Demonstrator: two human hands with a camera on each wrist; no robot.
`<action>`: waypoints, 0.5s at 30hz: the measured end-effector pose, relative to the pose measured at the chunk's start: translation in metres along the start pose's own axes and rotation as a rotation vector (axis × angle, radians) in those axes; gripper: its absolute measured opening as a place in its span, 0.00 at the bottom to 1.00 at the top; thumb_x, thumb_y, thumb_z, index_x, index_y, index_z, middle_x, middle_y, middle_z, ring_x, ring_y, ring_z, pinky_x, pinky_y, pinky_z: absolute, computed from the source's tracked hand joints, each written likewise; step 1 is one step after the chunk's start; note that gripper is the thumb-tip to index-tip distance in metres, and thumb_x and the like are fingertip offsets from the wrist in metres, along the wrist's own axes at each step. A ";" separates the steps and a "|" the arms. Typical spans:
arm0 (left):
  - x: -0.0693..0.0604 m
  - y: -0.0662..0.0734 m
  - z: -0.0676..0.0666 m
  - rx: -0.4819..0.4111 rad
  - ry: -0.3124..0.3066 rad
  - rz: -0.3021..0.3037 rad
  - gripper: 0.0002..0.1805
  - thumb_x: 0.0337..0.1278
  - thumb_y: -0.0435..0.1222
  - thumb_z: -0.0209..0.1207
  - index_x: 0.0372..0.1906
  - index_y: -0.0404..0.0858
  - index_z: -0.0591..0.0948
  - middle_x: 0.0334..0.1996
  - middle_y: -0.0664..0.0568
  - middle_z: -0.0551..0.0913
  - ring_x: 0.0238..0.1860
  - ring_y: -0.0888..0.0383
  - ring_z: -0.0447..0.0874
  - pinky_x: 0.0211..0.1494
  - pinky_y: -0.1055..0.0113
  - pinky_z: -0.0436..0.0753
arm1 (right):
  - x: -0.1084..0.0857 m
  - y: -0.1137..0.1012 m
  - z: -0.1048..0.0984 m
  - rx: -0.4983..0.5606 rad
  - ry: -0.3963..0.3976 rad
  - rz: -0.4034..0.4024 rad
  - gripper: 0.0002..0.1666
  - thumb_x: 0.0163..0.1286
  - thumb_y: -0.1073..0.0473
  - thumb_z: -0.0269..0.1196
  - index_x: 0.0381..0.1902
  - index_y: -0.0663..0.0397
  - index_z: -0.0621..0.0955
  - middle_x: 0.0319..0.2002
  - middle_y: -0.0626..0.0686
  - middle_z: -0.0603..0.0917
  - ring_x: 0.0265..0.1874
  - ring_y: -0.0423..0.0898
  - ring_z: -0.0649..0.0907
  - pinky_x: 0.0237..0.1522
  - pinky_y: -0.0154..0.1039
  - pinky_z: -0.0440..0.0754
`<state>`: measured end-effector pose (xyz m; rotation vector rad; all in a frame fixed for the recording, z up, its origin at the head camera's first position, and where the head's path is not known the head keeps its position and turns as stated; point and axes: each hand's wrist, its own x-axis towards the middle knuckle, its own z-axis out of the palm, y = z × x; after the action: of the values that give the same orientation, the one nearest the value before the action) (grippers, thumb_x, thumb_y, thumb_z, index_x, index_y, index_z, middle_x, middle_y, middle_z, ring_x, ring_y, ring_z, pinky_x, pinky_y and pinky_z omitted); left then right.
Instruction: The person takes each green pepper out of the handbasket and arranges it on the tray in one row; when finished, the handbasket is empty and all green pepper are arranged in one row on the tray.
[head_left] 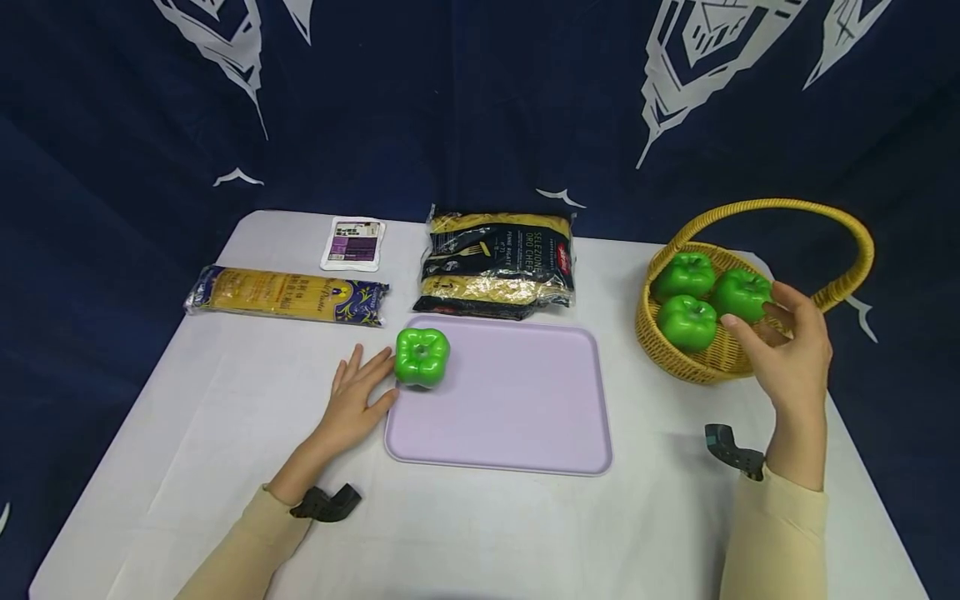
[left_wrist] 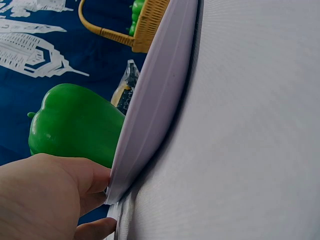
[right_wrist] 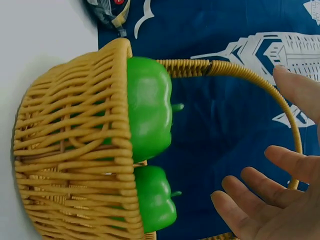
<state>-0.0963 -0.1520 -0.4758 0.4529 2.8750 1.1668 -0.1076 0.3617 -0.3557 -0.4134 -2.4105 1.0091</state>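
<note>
Beige sleeves (head_left: pixel 776 537), hands (head_left: pixel 356 412) (head_left: pixel 798 358) loosely spread, smooth tray (head_left: pixel 510 408), glossy lobed peppers (head_left: pixel 422 358), woven basket (head_left: pixel 670 360)

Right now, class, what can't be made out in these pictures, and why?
Head: fine print on the purple-labelled packet, too small.
Left wrist: most of the penne rigate bag, hidden behind the lilac tray.
Right wrist: lower parts of the green bell peppers, mostly hidden by the wicker basket.

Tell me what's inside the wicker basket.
The wicker basket holds three green peppers; whatever lies directly beneath them, or behind the right hand in the head view, is covered.
</note>
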 end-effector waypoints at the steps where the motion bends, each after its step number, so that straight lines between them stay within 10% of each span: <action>1: 0.000 0.000 0.000 0.000 0.000 0.000 0.29 0.63 0.37 0.57 0.68 0.35 0.70 0.73 0.39 0.64 0.77 0.32 0.38 0.75 0.35 0.34 | 0.001 0.001 0.000 -0.001 -0.005 0.010 0.41 0.60 0.58 0.71 0.70 0.45 0.68 0.66 0.52 0.71 0.59 0.39 0.74 0.57 0.25 0.77; 15: 0.000 0.001 0.000 -0.008 -0.002 -0.002 0.29 0.63 0.37 0.57 0.68 0.35 0.70 0.73 0.39 0.63 0.77 0.32 0.38 0.75 0.35 0.33 | 0.005 0.008 0.008 -0.036 -0.101 0.096 0.44 0.62 0.56 0.69 0.74 0.47 0.63 0.70 0.52 0.67 0.66 0.50 0.72 0.65 0.38 0.75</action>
<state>-0.0956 -0.1515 -0.4748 0.4514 2.8674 1.1766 -0.1153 0.3647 -0.3643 -0.5068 -2.5237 1.0521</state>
